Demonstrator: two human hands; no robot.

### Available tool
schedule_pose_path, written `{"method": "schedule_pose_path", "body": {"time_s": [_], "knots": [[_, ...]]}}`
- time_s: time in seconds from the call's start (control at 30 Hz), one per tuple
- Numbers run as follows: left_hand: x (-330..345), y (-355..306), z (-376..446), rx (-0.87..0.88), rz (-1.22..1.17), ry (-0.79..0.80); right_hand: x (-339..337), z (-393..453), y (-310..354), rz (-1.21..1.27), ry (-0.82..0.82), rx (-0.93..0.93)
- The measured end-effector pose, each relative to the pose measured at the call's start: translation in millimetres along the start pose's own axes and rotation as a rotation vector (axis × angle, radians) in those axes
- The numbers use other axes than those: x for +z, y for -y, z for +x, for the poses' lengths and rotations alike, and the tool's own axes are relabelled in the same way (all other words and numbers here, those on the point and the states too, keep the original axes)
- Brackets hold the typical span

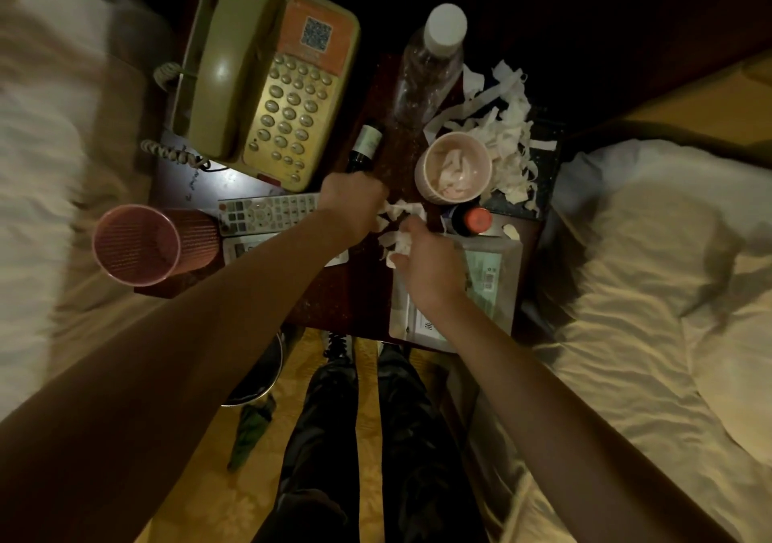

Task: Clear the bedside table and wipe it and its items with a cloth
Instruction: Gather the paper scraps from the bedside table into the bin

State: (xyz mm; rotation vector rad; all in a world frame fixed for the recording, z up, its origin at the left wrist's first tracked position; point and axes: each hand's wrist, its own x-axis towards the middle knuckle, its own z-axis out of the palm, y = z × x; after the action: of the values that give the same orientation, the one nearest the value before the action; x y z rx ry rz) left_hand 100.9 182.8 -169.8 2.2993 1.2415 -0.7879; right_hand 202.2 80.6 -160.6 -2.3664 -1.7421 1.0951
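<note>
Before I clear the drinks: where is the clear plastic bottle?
In the head view, the clear plastic bottle stands at the table's far side, right of the telephone, behind the paper cup.

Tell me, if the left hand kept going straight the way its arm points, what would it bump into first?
Most likely the dark bottle lying just beyond the left hand, which grips paper scraps. Depth is hard to judge from above.

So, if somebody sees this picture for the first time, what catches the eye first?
Probably the big beige corded telephone at the table's far left, and the heap of torn white paper strips at far right. In the middle, both hands gather white scraps.
</note>
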Motion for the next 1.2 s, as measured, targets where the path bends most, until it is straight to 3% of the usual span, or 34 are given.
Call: {"method": "schedule_pose_path", "body": {"time_s": [0.1,0.2,0.3,0.47,0.6,0.8,0.93,1.2], "knots": [[2.2,5.7,-3.7,0.009,-0.086,-0.056,11.5,8.2,1.9,-0.254,0.028,-0.111],[5.4,10.8,-7.4,0.039,-0.157,-0.148,15.9,9.3,0.4,-0.31,0.061,-0.166],[7.0,15.3,-8.7,0.01,-0.326,-0.189,18.0,4.2,-5.7,-0.171,0.041,-0.154],[8.8,10.4,-3.5,0.01,-0.524,-0.157,1.3,-17.8,-10.2,0.218,-0.212,0.011],[7.5,-0.4,2.3,0.023,-0.441,-0.126,-7.6,-23.0,-10.0,0.463,-0.254,0.139],[2.3,-18.4,7.5,-0.059,-0.336,-0.128,1.2,-4.9,-3.9,0.259,-0.192,0.186],[8.3,-24.4,13.0,-0.121,-0.353,-0.118,7.4,10.8,7.6,0.26,-0.104,0.253],[7.0,-27.7,11.9,-0.167,-0.395,-0.131,5.4,19.4,14.3,0.327,-0.138,0.322]]}}
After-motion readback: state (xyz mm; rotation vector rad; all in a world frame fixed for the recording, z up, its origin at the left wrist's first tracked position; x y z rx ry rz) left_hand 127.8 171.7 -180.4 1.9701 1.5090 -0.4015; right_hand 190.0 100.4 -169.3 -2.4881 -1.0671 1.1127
